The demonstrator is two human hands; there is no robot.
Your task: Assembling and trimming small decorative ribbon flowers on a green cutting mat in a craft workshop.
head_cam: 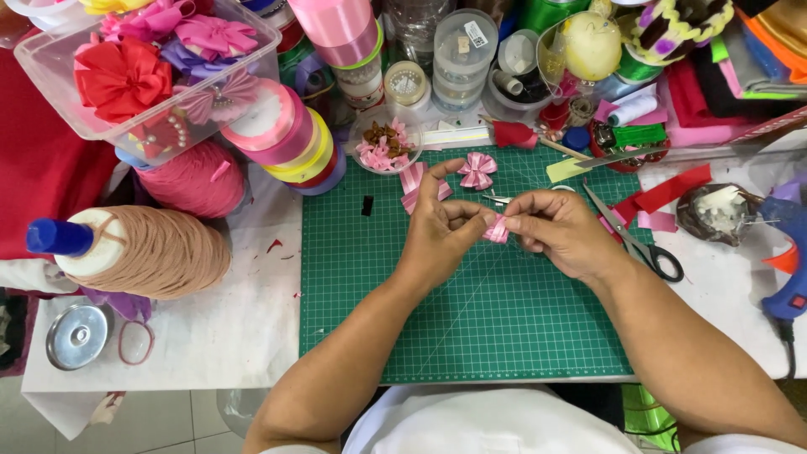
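Ribbon spools, stacked pink, yellow and red, lie left of the green cutting mat on my bench. Both wrists hover over the mat: my left hand and right hand pinch one small pink ribbon fold together. One finished pink bow lies just beyond, one pair of scissors right.

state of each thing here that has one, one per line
left hand: pinching the pink ribbon piece
right hand: pinching the same piece
scissors: lying on the table, blades shut
glue gun: lying on the table, not held
clear box: open, holding ribbon flowers
finished bow: lying on the green mat
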